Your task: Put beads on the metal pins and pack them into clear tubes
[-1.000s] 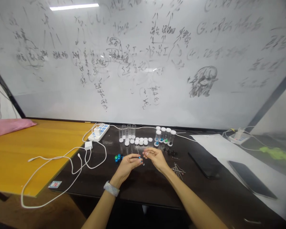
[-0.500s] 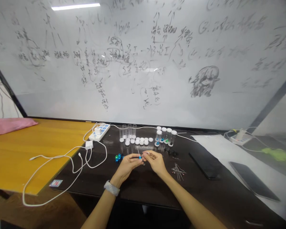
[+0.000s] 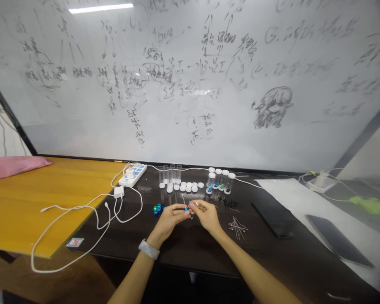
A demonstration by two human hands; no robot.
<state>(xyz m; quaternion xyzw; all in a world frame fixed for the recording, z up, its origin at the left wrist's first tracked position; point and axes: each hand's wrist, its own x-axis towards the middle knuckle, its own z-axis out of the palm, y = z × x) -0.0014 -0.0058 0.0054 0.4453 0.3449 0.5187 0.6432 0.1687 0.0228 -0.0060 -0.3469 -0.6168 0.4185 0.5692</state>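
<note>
Beyond the right hand, capped tubes hold apparently coloured beads.

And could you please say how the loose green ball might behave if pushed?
The green ball would probably roll, being round on a smooth-looking tabletop. Its shiny surface may be slippery, and it could knock the adjacent blue balls.

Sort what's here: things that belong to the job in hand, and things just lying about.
Likely part of the job:
held blue piece
loose shiny beads
metal pins
clear tubes
white caps

Apparently just lying about:
flat dark devices
power strip
white charger
white sheet
</note>
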